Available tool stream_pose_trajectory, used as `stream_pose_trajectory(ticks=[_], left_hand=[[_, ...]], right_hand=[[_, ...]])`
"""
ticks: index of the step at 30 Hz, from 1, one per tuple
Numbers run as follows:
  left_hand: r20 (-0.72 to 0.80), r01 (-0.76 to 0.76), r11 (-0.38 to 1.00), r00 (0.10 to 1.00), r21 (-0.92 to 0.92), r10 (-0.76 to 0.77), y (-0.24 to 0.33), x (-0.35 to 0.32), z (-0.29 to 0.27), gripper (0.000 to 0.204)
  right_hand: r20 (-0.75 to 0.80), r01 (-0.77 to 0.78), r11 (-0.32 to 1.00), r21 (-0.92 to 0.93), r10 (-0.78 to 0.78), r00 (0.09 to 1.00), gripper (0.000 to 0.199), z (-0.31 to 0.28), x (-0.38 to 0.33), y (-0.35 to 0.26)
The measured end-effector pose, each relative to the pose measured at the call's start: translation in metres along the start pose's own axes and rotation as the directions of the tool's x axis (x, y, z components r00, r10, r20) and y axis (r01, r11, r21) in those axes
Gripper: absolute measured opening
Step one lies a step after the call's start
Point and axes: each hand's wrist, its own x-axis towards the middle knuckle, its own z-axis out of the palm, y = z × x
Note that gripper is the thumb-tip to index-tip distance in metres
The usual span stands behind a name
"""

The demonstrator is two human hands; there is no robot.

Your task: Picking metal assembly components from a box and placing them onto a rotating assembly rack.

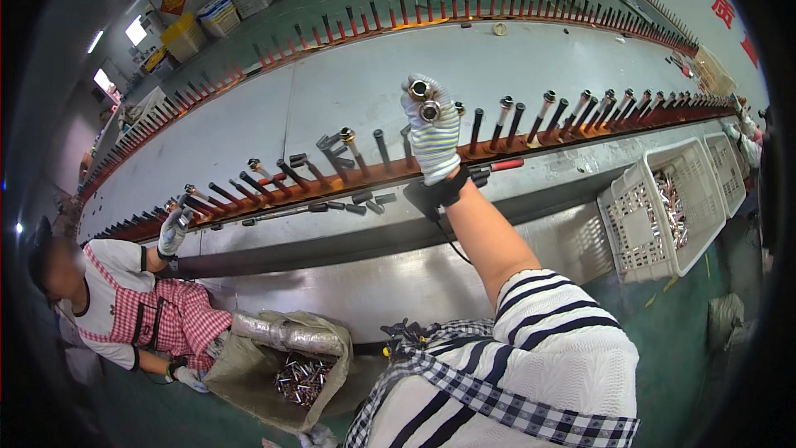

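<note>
Hand [436, 146], right, gloved: fingers curled round two metal-ringed tubes [429, 111], rings just beyond fingertips; gripping two at once could let one slip, or swinging right could knock the black post [477, 126] beside the fingers

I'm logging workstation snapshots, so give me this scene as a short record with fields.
Right hand: striped glove, gripping two metal-rimmed pieces
Left hand: not in view
Worktop: grey, edged by upright dark rods
Left side: co-worker, sack of small metal pieces
Right side: pale crate holding shiny pieces
</note>
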Motion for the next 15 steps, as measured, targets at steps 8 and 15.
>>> stream_pose_trajectory(ticks=[8, 15], left_hand=[[-0.055, 0.084, 0.958, 0.993, -0.274, -0.102, -0.016, -0.006, 0.045, 0.015], [0.061, 0.128, 0.989, 0.99, -0.076, -0.124, 0.003, -0.001, -0.01, 0.018]], right_hand=[[-0.31, -0.088, 0.594, 0.799, 0.533, 0.788, 0.029, -0.096, -0.03, 0.032], [0.141, -0.136, 0.942, -0.308, 0.187, 0.972, 0.037, -0.061, 0.014, -0.012]])
